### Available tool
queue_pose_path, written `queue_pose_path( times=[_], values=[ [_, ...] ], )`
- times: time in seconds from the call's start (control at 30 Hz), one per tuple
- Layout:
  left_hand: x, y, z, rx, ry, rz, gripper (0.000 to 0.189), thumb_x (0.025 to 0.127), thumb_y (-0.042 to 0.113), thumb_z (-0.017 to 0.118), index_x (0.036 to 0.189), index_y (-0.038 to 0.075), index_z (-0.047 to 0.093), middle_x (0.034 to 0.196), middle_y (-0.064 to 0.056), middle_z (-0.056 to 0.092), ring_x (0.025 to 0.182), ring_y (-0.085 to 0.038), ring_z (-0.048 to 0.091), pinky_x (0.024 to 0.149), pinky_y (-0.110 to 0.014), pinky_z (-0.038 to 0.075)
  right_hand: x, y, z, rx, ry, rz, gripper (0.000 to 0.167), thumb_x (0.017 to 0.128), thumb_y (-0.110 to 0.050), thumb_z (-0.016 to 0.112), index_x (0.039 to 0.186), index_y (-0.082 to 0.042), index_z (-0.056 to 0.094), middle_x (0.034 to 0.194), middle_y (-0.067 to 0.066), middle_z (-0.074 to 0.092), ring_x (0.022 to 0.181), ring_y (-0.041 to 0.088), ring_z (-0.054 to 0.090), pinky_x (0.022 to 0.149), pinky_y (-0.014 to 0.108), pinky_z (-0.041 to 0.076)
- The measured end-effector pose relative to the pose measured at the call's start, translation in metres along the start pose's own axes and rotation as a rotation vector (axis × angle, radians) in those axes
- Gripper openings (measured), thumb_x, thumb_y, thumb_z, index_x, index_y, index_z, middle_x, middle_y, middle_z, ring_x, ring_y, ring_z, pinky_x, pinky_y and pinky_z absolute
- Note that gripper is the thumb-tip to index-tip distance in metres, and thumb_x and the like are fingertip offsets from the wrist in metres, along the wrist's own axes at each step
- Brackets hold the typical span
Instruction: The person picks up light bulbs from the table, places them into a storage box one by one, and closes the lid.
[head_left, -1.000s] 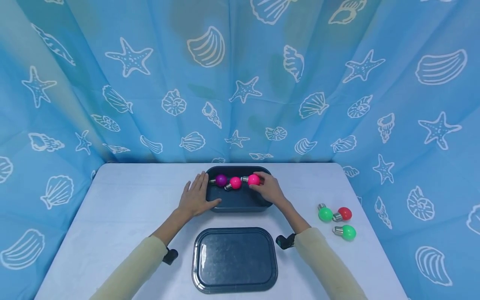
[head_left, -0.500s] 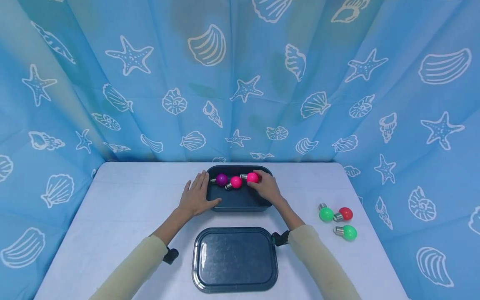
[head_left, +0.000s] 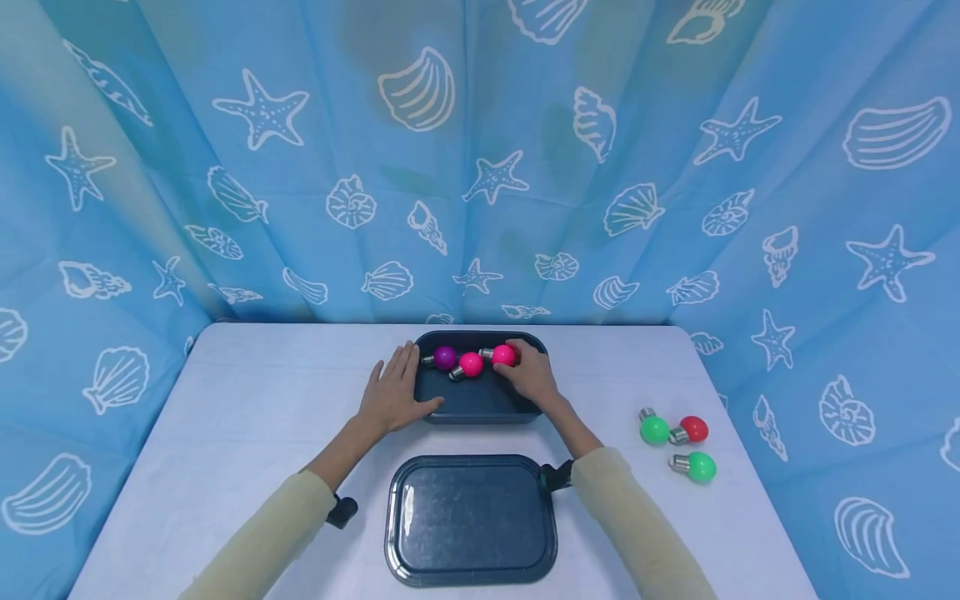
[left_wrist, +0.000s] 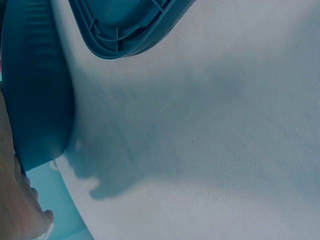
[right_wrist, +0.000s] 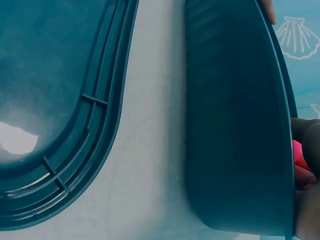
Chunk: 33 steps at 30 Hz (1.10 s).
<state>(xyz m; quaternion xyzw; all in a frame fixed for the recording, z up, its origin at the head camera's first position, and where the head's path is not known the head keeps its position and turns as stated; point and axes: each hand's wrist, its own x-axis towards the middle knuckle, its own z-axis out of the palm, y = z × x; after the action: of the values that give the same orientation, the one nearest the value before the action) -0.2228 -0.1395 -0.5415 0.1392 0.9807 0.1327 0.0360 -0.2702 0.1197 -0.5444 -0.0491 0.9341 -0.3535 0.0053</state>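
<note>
Right hand: pinching a round pink bulb with silver screw base, inside the deep dark-blue rectangular box, toward its right end.
Left hand: fingers straight, thumb spread; resting at the box's left end.
Box: also holds a round purple bulb; a second pink bulb beside it.
Table: flat dark-blue lid before the box; two green bulbs, one red bulb at right.
</note>
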Motion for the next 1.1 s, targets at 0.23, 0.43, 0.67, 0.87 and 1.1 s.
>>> queue_pose_path(
  times=[0.23, 0.43, 0.67, 0.87, 1.1],
  values=[
    [0.0007, 0.0, 0.0004, 0.005, 0.007, 0.007, 0.106, 0.088, 0.062, 0.06, 0.157, -0.004, 0.015, 0.164, -0.02, 0.015, 0.15, -0.034, 0.015, 0.118, -0.056, 0.016, 0.0002, 0.0003, 0.0024, -0.009, -0.004, 0.007, 0.052, 0.092, -0.024, 0.075, 0.136, -0.001, 0.057, 0.129, 0.017, 0.063, 0.11, 0.029, 0.061, 0.095, 0.042, 0.052],
    [0.0014, -0.0005, 0.0011, 0.013, 0.005, 0.007, 0.106, 0.088, 0.064, 0.059, 0.157, -0.004, 0.014, 0.164, -0.02, 0.015, 0.15, -0.034, 0.014, 0.118, -0.056, 0.016, 0.0018, -0.0002, 0.0041, -0.02, -0.016, 0.004, 0.052, 0.092, -0.023, 0.075, 0.135, 0.001, 0.057, 0.128, 0.018, 0.062, 0.11, 0.03, 0.06, 0.095, 0.042, 0.052],
    [0.0014, -0.0008, 0.0017, 0.01, 0.005, -0.001, 0.107, 0.088, 0.064, 0.059, 0.158, -0.003, 0.014, 0.164, -0.019, 0.015, 0.15, -0.034, 0.015, 0.118, -0.056, 0.016, 0.0044, -0.0001, 0.0051, -0.034, -0.036, 0.017, 0.052, 0.092, -0.022, 0.075, 0.136, 0.001, 0.056, 0.131, 0.018, 0.062, 0.115, 0.03, 0.06, 0.099, 0.043, 0.05],
    [0.0017, -0.0014, 0.0032, 0.009, 0.011, -0.005, 0.107, 0.088, 0.065, 0.059, 0.158, -0.003, 0.014, 0.164, -0.019, 0.015, 0.15, -0.033, 0.015, 0.118, -0.055, 0.015, 0.0059, 0.001, 0.0073, -0.039, -0.042, 0.02, 0.051, 0.092, -0.022, 0.075, 0.135, 0.0, 0.057, 0.13, 0.017, 0.063, 0.113, 0.03, 0.061, 0.098, 0.043, 0.05],
    [0.0023, -0.0027, 0.0051, 0.0, 0.023, -0.007, 0.107, 0.088, 0.064, 0.06, 0.158, -0.002, 0.015, 0.164, -0.019, 0.016, 0.15, -0.034, 0.016, 0.118, -0.056, 0.016, 0.0057, 0.0001, 0.0099, -0.024, -0.031, 0.018, 0.052, 0.091, -0.025, 0.076, 0.133, 0.0, 0.057, 0.126, 0.018, 0.065, 0.11, 0.029, 0.063, 0.096, 0.043, 0.051]
  ],
)
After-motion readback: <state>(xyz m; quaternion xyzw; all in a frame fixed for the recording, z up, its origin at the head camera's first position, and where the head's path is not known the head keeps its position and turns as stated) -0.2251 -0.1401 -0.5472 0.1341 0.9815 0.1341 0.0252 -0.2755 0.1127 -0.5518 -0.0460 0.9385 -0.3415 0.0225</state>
